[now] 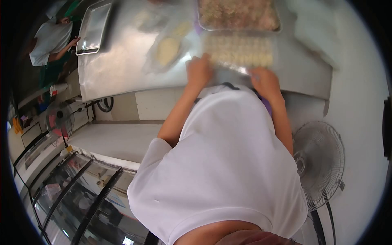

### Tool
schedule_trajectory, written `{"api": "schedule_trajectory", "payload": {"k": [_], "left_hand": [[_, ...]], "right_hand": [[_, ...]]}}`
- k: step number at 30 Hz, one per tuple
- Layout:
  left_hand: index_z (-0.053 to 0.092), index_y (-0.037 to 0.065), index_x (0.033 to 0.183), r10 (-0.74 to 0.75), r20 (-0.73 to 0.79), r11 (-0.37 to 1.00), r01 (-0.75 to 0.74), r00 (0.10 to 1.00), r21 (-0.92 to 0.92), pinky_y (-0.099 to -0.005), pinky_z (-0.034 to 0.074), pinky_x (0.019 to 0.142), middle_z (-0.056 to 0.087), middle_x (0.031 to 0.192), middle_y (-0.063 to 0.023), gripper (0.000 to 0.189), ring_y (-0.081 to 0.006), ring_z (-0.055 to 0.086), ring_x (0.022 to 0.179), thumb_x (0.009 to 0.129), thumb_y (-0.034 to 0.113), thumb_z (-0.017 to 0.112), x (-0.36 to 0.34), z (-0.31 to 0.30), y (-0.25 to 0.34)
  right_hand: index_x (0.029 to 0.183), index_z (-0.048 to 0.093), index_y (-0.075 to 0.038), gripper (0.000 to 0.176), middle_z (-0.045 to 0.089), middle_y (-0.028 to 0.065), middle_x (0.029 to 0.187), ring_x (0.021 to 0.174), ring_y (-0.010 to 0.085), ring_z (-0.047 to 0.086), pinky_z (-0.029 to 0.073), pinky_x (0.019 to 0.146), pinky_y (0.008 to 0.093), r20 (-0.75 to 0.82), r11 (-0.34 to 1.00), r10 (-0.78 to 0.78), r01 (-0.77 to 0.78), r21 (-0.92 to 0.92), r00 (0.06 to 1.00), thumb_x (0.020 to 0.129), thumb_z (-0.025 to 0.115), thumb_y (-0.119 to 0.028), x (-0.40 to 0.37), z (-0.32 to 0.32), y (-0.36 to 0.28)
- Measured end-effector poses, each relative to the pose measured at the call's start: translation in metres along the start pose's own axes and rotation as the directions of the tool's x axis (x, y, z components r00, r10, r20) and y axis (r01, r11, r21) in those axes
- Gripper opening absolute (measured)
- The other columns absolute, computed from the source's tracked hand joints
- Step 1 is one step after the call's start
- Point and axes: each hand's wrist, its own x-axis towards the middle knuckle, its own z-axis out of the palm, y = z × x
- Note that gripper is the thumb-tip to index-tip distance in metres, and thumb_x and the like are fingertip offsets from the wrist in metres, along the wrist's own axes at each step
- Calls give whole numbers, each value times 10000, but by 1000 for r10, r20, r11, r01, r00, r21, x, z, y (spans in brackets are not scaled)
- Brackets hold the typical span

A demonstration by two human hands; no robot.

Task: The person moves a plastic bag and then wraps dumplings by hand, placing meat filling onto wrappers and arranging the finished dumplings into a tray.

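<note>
A clear plastic-looking tray of pale, dumpling-like pieces in rows [241,51] lies on the metal table in front of me, smeared by motion. My left hand [199,72] is closed at its near left corner. My right hand [265,81] grips the near right corner, fingers curled at the shiny near edge. Beyond the tray stands a metal pan of chopped, meat-like filling [239,14]. To the left of my left hand, a pale round stack [168,51] rests on a clear plastic sheet.
The steel table [110,77] ends just before my body. An empty metal tray [94,26] sits at its far left, where another person [53,41] stands. A floor fan [320,163] is at my right by the wall, and a second fan [59,116] is at the left.
</note>
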Motion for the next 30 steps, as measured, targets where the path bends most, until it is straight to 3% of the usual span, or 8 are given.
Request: {"api": "schedule_trajectory", "payload": {"k": [5,7,14,23,25,27,29,30], "left_hand": [[623,73,975,-2,-328,999,15,945,38,-440,448,762,681,900,-75,217,-311,608,877,765,101,668,20,-27,-49],[622,58,948,-34,-475,998,59,880,38,-451,463,748,662,912,-109,201,-332,603,877,767,122,685,38,-32,-79],[627,28,936,-51,-227,964,108,972,243,-456,511,790,623,1013,-180,333,-364,617,934,748,263,770,75,-15,-133],[696,22,785,-139,-158,990,140,978,0,-392,523,708,693,777,-162,229,-331,673,775,750,239,759,85,-9,-185],[685,20,767,-66,-137,998,66,988,-6,-390,521,692,687,765,-166,237,-321,672,763,739,242,762,85,-16,-183],[681,23,765,-117,-95,993,119,989,18,-386,522,703,689,784,-156,254,-324,669,745,731,257,771,76,-18,-174],[677,22,793,162,-303,979,-114,939,169,-390,522,713,683,843,-167,229,-339,664,756,748,234,750,75,-12,-168],[677,22,793,158,-307,979,-108,939,173,-390,522,713,683,843,-167,229,-339,664,756,748,234,750,60,-22,-142]], "right_hand": [[1046,727,-116,261,678,75,965,867,285,641,506,769,373,17,1000,3,-4,31,1000,820,598,-100,-6,-7,0],[1065,714,-77,274,672,98,932,811,265,638,498,733,333,-28,970,23,-15,242,999,813,610,-47,-7,-10,5],[1092,702,-40,294,642,101,860,677,182,555,449,648,264,-24,936,35,-24,352,999,814,624,12,1,-16,8],[1140,678,-33,313,660,84,912,701,127,533,443,676,243,-8,900,19,-14,435,1000,838,606,5,19,-9,-1],[1197,636,-21,363,660,126,994,808,207,601,476,764,278,-30,839,-83,86,537,996,847,555,28,39,-9,-32],[1254,588,-12,445,631,167,1101,979,306,613,482,872,336,-47,878,-364,359,316,930,826,500,72,68,-7,-89],[1295,544,-27,497,586,174,1119,1102,336,573,467,937,370,222,865,-497,459,203,839,814,457,65,89,-3,-167],[1265,552,-20,442,591,178,1096,1049,332,606,508,884,426,156,765,-631,576,288,759,830,484,25,92,-5,-210]]}}
